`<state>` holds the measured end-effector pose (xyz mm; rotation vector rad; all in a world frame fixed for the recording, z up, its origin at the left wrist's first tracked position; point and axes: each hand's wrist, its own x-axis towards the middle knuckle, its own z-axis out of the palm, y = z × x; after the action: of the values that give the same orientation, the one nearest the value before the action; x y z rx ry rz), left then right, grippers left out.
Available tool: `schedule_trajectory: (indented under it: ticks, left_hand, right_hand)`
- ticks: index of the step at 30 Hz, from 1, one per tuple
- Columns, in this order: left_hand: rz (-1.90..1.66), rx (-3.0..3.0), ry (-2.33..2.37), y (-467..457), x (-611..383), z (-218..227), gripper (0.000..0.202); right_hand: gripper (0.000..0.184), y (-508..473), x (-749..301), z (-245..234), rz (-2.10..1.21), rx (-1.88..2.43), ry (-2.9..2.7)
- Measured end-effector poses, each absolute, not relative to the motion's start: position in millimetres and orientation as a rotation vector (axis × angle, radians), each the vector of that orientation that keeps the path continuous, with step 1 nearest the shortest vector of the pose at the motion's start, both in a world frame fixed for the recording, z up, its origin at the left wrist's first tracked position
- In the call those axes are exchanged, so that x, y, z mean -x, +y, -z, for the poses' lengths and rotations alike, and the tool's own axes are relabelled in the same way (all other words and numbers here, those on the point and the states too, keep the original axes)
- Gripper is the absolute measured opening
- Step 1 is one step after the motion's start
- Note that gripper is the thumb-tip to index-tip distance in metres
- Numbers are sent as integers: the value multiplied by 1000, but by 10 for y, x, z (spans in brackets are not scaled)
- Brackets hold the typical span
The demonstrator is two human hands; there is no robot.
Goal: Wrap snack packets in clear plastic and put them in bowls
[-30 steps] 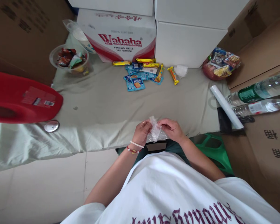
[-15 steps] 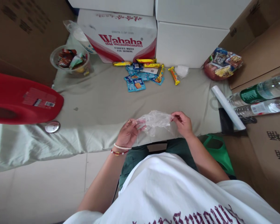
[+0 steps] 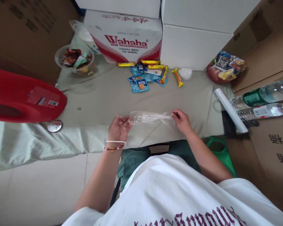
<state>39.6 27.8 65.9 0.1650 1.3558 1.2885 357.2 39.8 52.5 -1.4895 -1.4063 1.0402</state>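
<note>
Both my hands hold a thin clear plastic bag [image 3: 151, 117] stretched out sideways just above the pale green cloth [image 3: 103, 103]. My left hand [image 3: 119, 128] pinches its left end and my right hand [image 3: 182, 121] pinches its right end. Farther back on the cloth lies a small heap of snack packets [image 3: 146, 75], blue ones and yellow ones, in front of the Wahaha carton [image 3: 127, 37].
A red plastic container [image 3: 25, 100] lies at the left with a small round metal disc [image 3: 54, 126] beside it. A clear tub of snacks [image 3: 75, 60] stands back left, a bag of snacks [image 3: 225, 67] back right. A white roll [image 3: 230, 110] and two water bottles [image 3: 261, 99] lie at right. White and brown boxes surround.
My hands have moved apart and forward, pulling the crumpled plastic bag out from a small wad into a long flat stretch between them.
</note>
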Motion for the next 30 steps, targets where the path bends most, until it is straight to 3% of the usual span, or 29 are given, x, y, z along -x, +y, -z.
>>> schedule_trajectory:
  ticks: [4,7,10,13,17,19,21,23,25,26,30]
  left_hand:
    - [-1438,-242,1537,-82,-571,-790,32]
    - [-1125,-343,1377,-371,-876,-920,54]
    - [-935,-470,1281,-418,-1128,-971,59]
    - [-987,-530,1347,-262,-1187,-876,51]
    - [-1056,-458,1306,-88,-1071,-619,36]
    - [-1094,-501,1367,-72,-1012,-505,30]
    - [-1095,-649,1484,-88,-984,-435,18]
    - [-1080,-845,1593,-116,-991,-416,4]
    - [-1110,-1008,1626,-141,-1027,-438,8]
    - [-1140,-1057,1608,-150,-1050,-456,10]
    - [-1250,-945,1450,-139,-1089,-507,9]
  right_hand:
    - [24,252,-3349,-569,-802,1497,-1555]
    - [21,69,-3150,-629,-695,1440,-1705]
    - [20,-76,-2971,-650,-742,1377,-1772]
    - [24,-120,-2870,-580,-916,1442,-1552]
    - [40,-80,-2973,-417,-1424,1558,-907]
    - [43,-70,-3110,-417,-1588,1595,-850]
    - [43,-69,-3234,-519,-1518,1629,-1095]
    - [56,-57,-3277,-696,-1298,1575,-1499]
    - [68,-17,-3205,-869,-1114,1451,-1864]
    - [65,14,-3130,-929,-1063,1404,-1981]
    - [19,191,-2785,-917,-1188,1407,-1879]
